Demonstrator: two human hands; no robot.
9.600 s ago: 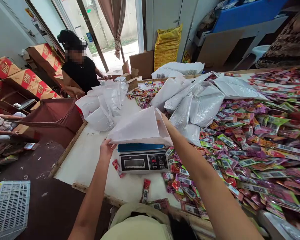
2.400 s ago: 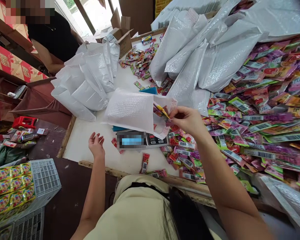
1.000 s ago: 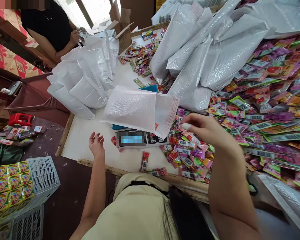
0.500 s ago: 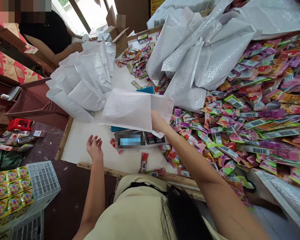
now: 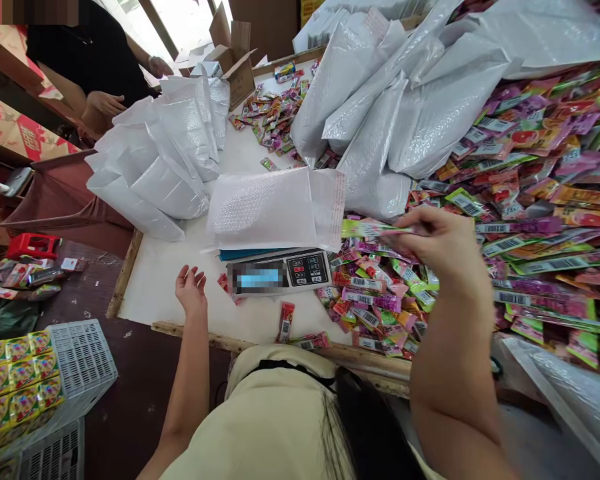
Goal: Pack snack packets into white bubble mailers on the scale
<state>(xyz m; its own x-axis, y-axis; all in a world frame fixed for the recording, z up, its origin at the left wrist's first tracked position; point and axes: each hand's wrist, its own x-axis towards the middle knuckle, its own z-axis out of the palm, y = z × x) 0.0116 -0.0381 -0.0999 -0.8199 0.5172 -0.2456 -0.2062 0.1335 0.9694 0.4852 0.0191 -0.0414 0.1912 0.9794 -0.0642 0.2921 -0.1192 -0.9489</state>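
Observation:
My right hand is closed on the end of a slim green-and-pink snack packet, held level over the packet pile. The packet's far end points at the mouth of a white bubble mailer. That mailer lies flat across a digital scale, its open flap to the right. The scale's buttons show, while its display is blurred out. Left of the scale, my left hand hovers above the table edge, palm up, fingers loosely curled and apart, with nothing in it.
Loose packets cover the table's right side. Filled white mailers stand at the left, and more mailers stand behind. Another person is at the far left. A plastic crate with yellow boxes stands on the floor at lower left.
My right hand has come out of the mailer and moved right, and now holds a slim packet. The scale's buttons are uncovered. My left hand has barely moved. The other person's hands have drawn apart.

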